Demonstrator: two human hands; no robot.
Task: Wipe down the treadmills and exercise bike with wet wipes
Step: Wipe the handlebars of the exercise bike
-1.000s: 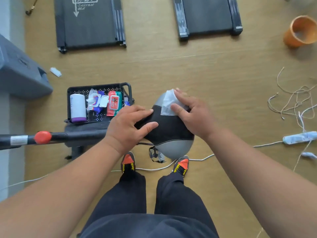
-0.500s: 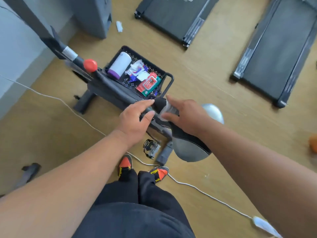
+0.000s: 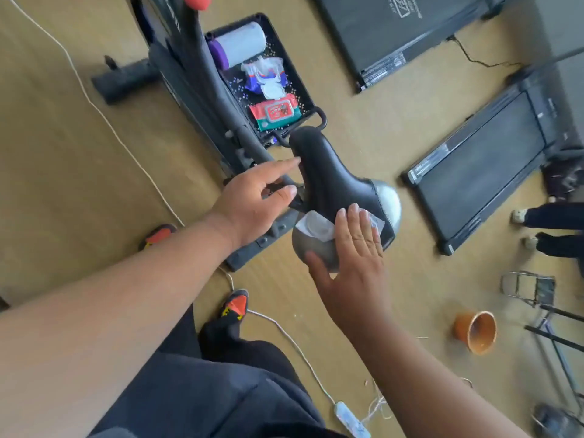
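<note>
The exercise bike's black and silver saddle sits at the middle of the view, above its dark frame. My right hand lies flat with straight fingers on a white wet wipe, pressing it on the saddle's wide rear. My left hand is beside the saddle's narrow part, its forefinger touching the side, fingers loosely spread and holding nothing. Two black treadmills lie on the floor, one at the top and one at the right.
A black basket by the bike holds a red wipes pack, a white roll and an open wipes packet. A white cable crosses the wooden floor. An orange pot, a folding stand and another person's legs are at the right.
The view has swung round. My right hand slid the wipe from the saddle's nose to its wide rear and now lies flat. My left hand loosened from the nose.
</note>
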